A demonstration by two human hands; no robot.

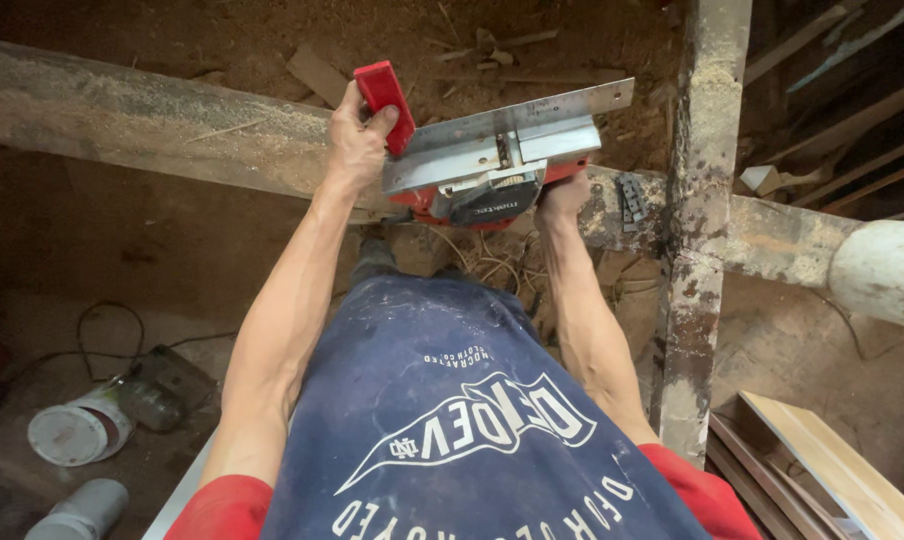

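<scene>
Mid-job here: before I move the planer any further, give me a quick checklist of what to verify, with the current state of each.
1. Left hand grips the red handle: ok, fingers wrapped around it.
2. Right hand supports the power planer: ok, it holds the body from below on that side.
3. Planer orientation: not ok for cutting, the metal sole plate faces up toward the camera.
4. Blade stopped: cannot tell.
5. Power cord path: cannot tell, only loose cables show below the tool.
6. Wooden beam surface: ok, covered with sawdust but nothing lies on it.
</scene>
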